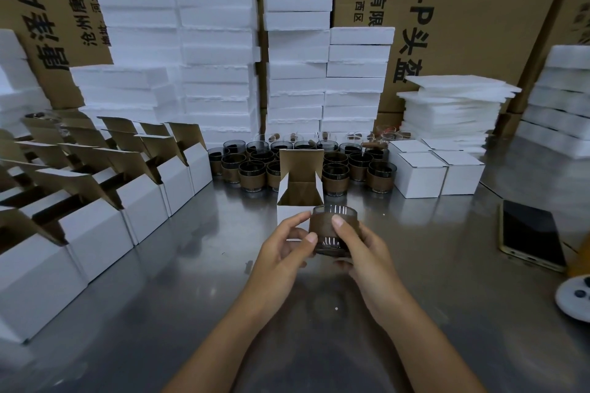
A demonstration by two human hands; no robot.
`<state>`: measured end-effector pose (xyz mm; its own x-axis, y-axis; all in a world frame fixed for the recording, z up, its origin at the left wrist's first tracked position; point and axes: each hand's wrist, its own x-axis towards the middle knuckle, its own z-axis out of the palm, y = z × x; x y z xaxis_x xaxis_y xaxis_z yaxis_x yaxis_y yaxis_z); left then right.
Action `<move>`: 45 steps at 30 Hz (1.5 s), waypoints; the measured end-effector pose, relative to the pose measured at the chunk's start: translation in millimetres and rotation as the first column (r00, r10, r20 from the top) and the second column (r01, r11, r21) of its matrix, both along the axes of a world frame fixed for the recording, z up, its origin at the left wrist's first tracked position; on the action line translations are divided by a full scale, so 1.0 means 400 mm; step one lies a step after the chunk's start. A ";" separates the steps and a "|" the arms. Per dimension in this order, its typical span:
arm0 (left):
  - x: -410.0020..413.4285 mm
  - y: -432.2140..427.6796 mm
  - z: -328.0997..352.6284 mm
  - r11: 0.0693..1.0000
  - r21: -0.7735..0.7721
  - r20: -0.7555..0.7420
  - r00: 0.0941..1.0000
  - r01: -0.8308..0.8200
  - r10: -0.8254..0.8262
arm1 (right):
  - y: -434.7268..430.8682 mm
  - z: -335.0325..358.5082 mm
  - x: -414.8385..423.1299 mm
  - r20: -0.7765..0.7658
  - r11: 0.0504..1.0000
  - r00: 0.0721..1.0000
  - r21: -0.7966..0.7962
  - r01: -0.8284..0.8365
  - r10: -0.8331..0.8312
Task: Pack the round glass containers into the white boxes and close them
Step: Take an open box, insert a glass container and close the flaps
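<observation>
Glass: I see a round dark glass [322,224] with a brown band round its middle and clear ribbed glass below the band. It is held upright above the table [191,265], just in front of the open box [298,191].
Open box: white outside, brown inside, its lid flap standing up at the back and its side flaps spread.
Left hand: my view has the left hand [284,252] at the glass's left side, its fingers [311,238] curled, the thumb tip and forefinger pinching the band.
Right hand: the right hand [364,252] cups the glass from the right and below, thumb laid across the band, the other fingers curled underneath.
Behind the box: a cluster of other glasses [354,166] stands in rows, partly hidden by the raised flap.
Right: closed boxes [437,172] sit beside that cluster; a phone [530,234] lies flat further right.
Left: a row of open-flapped boxes [143,198] runs along the table edge.
Back: stacks of white foam blocks [217,41] rise before brown cartons [463,9].
</observation>
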<state>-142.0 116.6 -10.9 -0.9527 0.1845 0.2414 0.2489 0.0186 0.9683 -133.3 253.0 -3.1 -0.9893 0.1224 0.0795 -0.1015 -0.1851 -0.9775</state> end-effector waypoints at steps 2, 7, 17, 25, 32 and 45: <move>0.002 0.003 0.000 1.000 -0.008 0.003 1.000 0.010 -0.010 | 0.001 0.005 -0.002 0.045 0.999 0.999 -0.042 0.007 -0.005; 0.008 0.007 0.004 1.000 -0.028 -0.028 1.000 0.013 -0.014 | 0.002 0.008 -0.002 0.120 0.994 0.990 -0.093 -0.066 0.077; 0.009 0.005 0.003 0.999 -0.032 -0.063 0.998 0.000 -0.002 | 0.001 0.003 -0.002 0.238 0.981 0.955 -0.126 -0.149 0.176; 0.002 0.005 -0.004 0.999 -0.023 -0.032 0.998 -0.049 0.048 | -0.007 0.004 0.005 0.084 0.999 0.996 -0.006 -0.035 0.036; -0.010 0.001 -0.012 0.990 -0.047 -0.087 0.988 -0.133 0.129 | -0.006 -0.016 -0.013 -0.147 0.980 0.970 0.021 0.199 -0.194; -0.068 -0.013 -0.036 0.846 -0.345 -0.275 0.906 -0.406 0.322 | 0.002 -0.041 -0.025 -0.396 0.951 0.893 0.127 0.282 -0.212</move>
<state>-169.3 111.4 -25.2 -0.9087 -0.0484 0.4147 0.3355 0.5066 0.7942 -143.2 253.6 -19.6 -0.8213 0.3085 0.4798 -0.4847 0.0661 -0.8722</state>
